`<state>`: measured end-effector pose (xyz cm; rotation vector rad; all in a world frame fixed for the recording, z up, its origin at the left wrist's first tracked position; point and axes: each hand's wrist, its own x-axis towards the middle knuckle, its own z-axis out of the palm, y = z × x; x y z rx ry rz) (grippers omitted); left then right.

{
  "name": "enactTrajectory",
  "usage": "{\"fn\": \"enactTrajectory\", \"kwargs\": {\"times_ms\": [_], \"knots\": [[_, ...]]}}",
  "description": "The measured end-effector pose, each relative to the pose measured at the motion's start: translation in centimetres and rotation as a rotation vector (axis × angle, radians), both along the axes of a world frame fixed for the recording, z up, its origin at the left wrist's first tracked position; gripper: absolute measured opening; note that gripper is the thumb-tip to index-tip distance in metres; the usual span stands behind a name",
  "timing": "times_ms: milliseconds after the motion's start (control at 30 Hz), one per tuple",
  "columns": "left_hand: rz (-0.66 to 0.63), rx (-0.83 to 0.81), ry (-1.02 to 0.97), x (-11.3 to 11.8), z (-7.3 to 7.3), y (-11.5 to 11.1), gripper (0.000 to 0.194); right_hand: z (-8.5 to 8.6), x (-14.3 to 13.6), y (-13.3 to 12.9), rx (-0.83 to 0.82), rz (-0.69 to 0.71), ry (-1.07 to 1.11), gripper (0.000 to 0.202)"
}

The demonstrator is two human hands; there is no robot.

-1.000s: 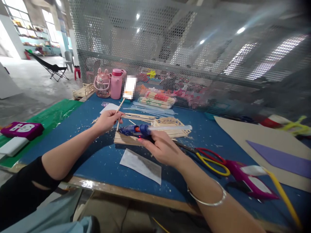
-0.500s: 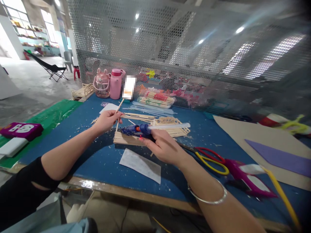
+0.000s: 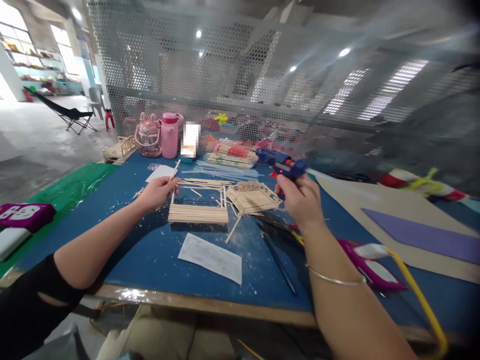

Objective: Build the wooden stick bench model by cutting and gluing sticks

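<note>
As 12 o'clock points straight away from the person and the wooden frame marks the dial's centre, a pale paper slip lies closest, near 6, with a slim dark tool at 4. The frame sits on the blue table, its long axis running from 9 to 3 and its close-set slats along the near side.

At its 10 o'clock corner is the left hand, thumb and fingers pinching 1 thin stick that slants up towards 1; whether those fingers also touch the frame cannot be told. From that pinch the frame lies at 4, just beside it.

The right hand, wrapped around a blue glue gun, is farther off, raised at 2, its nozzle pointing roughly to 10, so the frame lies at 8 from it. Beyond the frame are loose sticks at 12, then 2 pink bottles at 11 before the perforated screen.
</note>
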<state>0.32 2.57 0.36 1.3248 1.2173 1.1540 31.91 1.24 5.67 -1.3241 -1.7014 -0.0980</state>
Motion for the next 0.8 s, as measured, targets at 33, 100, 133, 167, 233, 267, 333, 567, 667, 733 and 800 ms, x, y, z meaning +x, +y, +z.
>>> {"fn": "enactTrajectory", "kwargs": {"times_ms": [33,100,133,167,233,267,333,567,667,733,800], "knots": [[-0.017,-0.027,-0.003,0.0,0.0,0.2,0.026,-0.4,0.8,0.8,-0.023,-0.034,-0.002,0.029],[-0.056,-0.061,0.008,-0.1,0.2,0.6,0.027,-1.3,2.0,2.2,-0.033,-0.093,-0.091,0.026],[-0.077,-0.079,0.02,-0.1,0.2,0.9,0.028,-1.8,2.3,2.8,-0.019,-0.112,-0.156,0.027],[-0.099,-0.1,0.036,0.0,0.3,1.1,0.028,-2.4,2.4,3.4,-0.016,-0.108,-0.231,0.031],[-0.15,-0.142,0.081,0.1,0.2,1.4,0.03,-3.5,2.4,4.2,-0.01,-0.139,-0.36,0.038],[-0.179,-0.161,0.105,0.2,0.1,1.4,0.032,-4.0,2.4,4.6,-0.019,-0.159,-0.418,0.039],[-0.23,-0.182,0.155,0.4,-0.1,1.4,0.034,-4.9,2.4,5.0,-0.052,-0.189,-0.505,0.039],[-0.138,-0.067,0.351,-0.1,-0.4,0.9,0.037,-5.2,3.5,5.2,-0.05,-0.164,-0.444,0.031],[0.002,0.072,0.421,-0.3,0.0,0.5,0.033,-5.2,3.8,5.1,-0.026,-0.177,-0.397,0.022],[0.087,0.192,0.496,-0.3,0.4,-0.1,0.029,-5.4,3.7,5.2,-0.061,-0.156,-0.407,0.015],[0.141,0.38,0.633,0.0,0.8,-1.0,0.03,-5.5,3.5,5.2,-0.14,-0.119,-0.433,0.011]]}}
